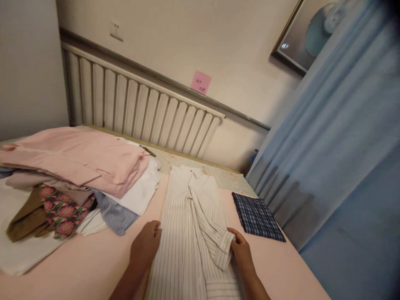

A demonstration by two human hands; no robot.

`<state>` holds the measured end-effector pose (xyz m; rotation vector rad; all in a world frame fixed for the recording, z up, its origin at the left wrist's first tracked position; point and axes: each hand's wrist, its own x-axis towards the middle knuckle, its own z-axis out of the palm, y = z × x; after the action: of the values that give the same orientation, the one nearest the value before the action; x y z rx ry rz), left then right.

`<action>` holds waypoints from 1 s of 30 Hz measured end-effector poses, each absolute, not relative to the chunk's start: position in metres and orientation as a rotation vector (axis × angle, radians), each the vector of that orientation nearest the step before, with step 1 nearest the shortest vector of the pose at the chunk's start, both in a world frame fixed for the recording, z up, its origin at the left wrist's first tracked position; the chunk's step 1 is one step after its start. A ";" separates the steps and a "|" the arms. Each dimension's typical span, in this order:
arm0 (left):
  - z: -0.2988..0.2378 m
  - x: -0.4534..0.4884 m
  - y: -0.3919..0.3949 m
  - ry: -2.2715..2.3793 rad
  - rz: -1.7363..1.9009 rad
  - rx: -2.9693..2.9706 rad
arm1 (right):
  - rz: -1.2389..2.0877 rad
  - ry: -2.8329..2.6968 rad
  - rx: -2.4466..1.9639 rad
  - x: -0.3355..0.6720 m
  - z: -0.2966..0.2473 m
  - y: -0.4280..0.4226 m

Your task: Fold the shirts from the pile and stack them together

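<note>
A white shirt with dark stripes (178,233) lies lengthwise on the pink bed cover (278,271), its collar toward the wall. One sleeve (206,221) is folded over its front, with the cuff near the right edge. My right hand (243,252) pinches that cuff between thumb and fingers. At the shirt's left edge is my left hand (145,243), its fingers curled in; whether cloth is between them is hidden. The lower end of the shirt runs out of view at the bottom.
A heap of clothes with a pink garment (84,154) on top lies left. A folded dark plaid cloth (259,216) lies right, near the blue curtain (312,158). Behind the bed stand a white radiator (140,104) and a wall with a pink note (200,82).
</note>
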<state>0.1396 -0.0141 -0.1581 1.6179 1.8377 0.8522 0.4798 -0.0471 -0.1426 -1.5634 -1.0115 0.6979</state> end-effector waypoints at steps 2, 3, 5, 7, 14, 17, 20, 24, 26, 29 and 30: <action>-0.158 0.140 -0.014 1.838 0.857 1.614 | 0.653 -1.131 -1.645 0.479 -0.138 -0.047; -0.159 0.140 -0.014 1.840 0.859 1.615 | 0.654 -1.173 -1.669 0.479 -0.136 -0.048; -0.159 0.140 -0.014 1.840 0.859 1.618 | 0.666 -1.218 -1.688 0.476 -0.130 -0.049; -0.159 0.140 -0.014 1.839 0.856 1.624 | 0.675 -1.229 -1.684 0.472 -0.124 -0.051; -0.160 0.140 -0.013 1.836 0.849 1.636 | 0.516 -1.488 -1.527 0.439 -0.090 -0.050; -0.161 0.139 -0.013 1.830 0.847 1.629 | 0.467 -1.731 -1.326 0.416 -0.076 -0.056; -0.161 0.138 -0.013 1.825 0.843 1.634 | 0.615 -1.998 -1.262 0.397 -0.071 -0.065; -0.160 0.139 -0.013 1.828 0.855 1.633 | 0.981 -2.101 -1.327 0.394 -0.083 -0.056; -0.159 0.139 -0.014 1.829 0.860 1.629 | 0.867 -2.007 -1.414 0.400 -0.096 -0.037; -0.158 0.139 -0.016 1.824 0.858 1.628 | 0.518 -1.964 -1.513 0.411 -0.116 0.004; -0.157 0.139 -0.016 1.823 0.857 1.627 | 0.413 -1.995 -1.517 0.415 -0.123 0.018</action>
<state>0.1394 -0.0160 -0.1569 1.6271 1.8231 0.8569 0.4146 0.0180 -0.1226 -1.5166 -1.9948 0.4134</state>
